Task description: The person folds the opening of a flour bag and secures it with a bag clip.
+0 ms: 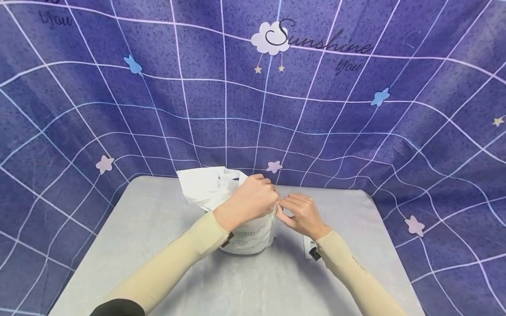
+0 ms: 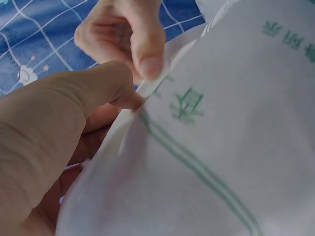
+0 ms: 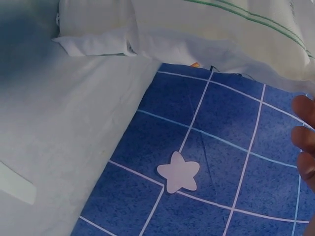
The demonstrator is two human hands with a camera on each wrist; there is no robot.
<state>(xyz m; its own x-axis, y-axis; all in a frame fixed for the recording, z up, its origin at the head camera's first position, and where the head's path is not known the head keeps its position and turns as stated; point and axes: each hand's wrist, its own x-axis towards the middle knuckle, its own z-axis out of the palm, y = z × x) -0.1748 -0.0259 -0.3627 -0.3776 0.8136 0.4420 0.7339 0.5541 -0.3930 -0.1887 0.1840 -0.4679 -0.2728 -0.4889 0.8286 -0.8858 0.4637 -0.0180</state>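
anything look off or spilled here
Only the white bag looks askew: its top flops to the left in the head view while the printed body stands upright. That may just be soft material; I see no spill.

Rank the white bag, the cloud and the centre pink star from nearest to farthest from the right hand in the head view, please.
1. White bag, left of the right hand.
2. Centre pink star, low on the curtain.
3. Cloud, high on the curtain.

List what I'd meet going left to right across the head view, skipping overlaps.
Pale pink rounded star, blue rounded star, white bag with printed text, bare right hand, second blue star, second pale pink star, small yellow star.
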